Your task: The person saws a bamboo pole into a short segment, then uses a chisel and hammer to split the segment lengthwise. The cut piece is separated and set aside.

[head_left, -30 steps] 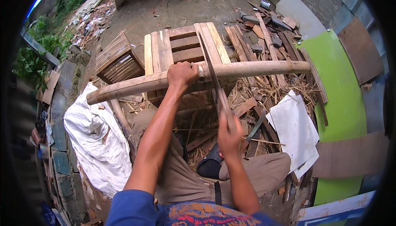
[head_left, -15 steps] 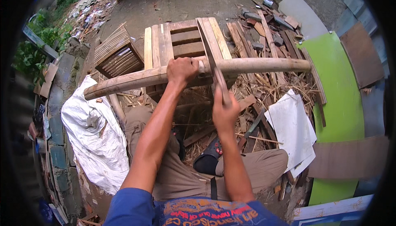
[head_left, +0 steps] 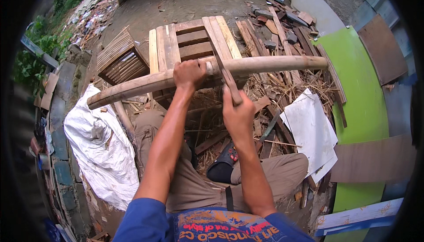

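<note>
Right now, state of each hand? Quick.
Left hand: closed on the pole.
Right hand: closed, holding the bladed tool by its handle.

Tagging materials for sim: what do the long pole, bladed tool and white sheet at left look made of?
Long pole: probably bamboo, smooth matte tan; round, with a node-like ring beside the left hand.
Bladed tool: likely dark steel blade, being thin and straight; handle brown, possibly wood.
White sheet: cloth or woven plastic, can't tell; matte, limp, creased.
</note>
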The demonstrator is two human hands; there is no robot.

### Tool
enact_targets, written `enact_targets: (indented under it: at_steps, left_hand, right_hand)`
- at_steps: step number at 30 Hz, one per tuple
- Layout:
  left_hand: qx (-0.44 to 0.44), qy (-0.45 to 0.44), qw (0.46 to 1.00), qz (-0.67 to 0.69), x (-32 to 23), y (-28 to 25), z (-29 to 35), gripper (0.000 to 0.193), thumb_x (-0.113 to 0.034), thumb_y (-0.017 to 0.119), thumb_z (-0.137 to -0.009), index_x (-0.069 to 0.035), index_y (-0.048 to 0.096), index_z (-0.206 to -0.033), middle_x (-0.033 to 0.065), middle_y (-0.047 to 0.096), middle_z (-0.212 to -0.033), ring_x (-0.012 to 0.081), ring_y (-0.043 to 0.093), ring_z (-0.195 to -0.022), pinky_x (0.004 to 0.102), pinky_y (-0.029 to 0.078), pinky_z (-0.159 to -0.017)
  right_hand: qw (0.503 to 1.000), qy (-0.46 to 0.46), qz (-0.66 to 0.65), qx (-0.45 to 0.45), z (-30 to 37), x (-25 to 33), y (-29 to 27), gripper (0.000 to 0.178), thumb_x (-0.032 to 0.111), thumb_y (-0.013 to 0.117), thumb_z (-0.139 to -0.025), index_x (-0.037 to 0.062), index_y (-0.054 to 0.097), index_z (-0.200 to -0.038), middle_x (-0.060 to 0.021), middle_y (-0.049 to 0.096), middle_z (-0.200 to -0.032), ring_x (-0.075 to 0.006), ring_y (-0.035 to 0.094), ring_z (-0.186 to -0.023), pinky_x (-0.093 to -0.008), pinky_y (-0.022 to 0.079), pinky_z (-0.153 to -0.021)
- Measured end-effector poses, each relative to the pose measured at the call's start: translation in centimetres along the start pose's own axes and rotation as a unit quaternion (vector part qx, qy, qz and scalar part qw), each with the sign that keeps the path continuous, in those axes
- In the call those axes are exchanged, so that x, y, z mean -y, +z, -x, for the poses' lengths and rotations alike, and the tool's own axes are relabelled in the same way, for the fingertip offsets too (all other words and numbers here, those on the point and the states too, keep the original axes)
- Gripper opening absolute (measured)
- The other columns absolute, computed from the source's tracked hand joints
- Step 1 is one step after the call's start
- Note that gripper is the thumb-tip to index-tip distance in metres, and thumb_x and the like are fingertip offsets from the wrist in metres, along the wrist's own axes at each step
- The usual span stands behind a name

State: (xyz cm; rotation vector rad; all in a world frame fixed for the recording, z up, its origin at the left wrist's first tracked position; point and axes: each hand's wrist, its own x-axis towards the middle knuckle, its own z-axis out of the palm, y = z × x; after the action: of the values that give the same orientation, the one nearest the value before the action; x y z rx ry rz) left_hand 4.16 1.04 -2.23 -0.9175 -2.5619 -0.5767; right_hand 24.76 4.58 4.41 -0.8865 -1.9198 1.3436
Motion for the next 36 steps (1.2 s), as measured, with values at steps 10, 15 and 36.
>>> enact_targets:
  at_steps: [10, 15, 36]
  left_hand:
    - [-0.065, 0.033, 0.997, -0.001, 2.3, 0.9, 0.7, 0.037, -0.030, 0.053, -0.087, -0.007, 0.076, -0.071, 0.0175, 0.073, -0.075, 0.0307, 0.071, -0.068, 0.0410, 0.051, -0.077]
    - [-0.119, 0.036, 0.992, 0.007, 0.8, 1.7, 1.1, 0.033, -0.028, 0.055, -0.087, -0.008, 0.072, -0.067, 0.0153, 0.073, -0.075, 0.0295, 0.071, -0.068, 0.0406, 0.050, -0.075]
    - [0.012, -0.001, 1.000, -0.019, 0.5, 0.0, -0.4, 0.050, -0.041, 0.044, -0.096, -0.007, 0.076, -0.081, 0.0163, 0.074, -0.085, 0.0316, 0.072, -0.080, 0.0483, 0.047, -0.082]
  right_hand:
    - [0.998, 0.033, -0.048, 0.001, 9.7, 0.1, -3.6, 0.021, 0.019, 0.066, -0.097, -0.0018, 0.068, -0.093, -0.0077, 0.057, -0.063, -0.0102, 0.058, -0.059, -0.0325, 0.046, -0.055]
    - [0.996, -0.064, 0.026, -0.057, -2.6, -1.8, 4.0, 0.034, 0.030, 0.066, -0.097, -0.0032, 0.066, -0.088, -0.0176, 0.064, -0.068, -0.0226, 0.058, -0.059, -0.0367, 0.047, -0.059]
    - [0.992, -0.068, -0.095, -0.049, 7.9, -7.4, -1.9, 0.030, 0.027, 0.059, -0.100, 0.0023, 0.061, -0.083, 0.0030, 0.052, -0.062, -0.0058, 0.047, -0.056, -0.0258, 0.036, -0.050]
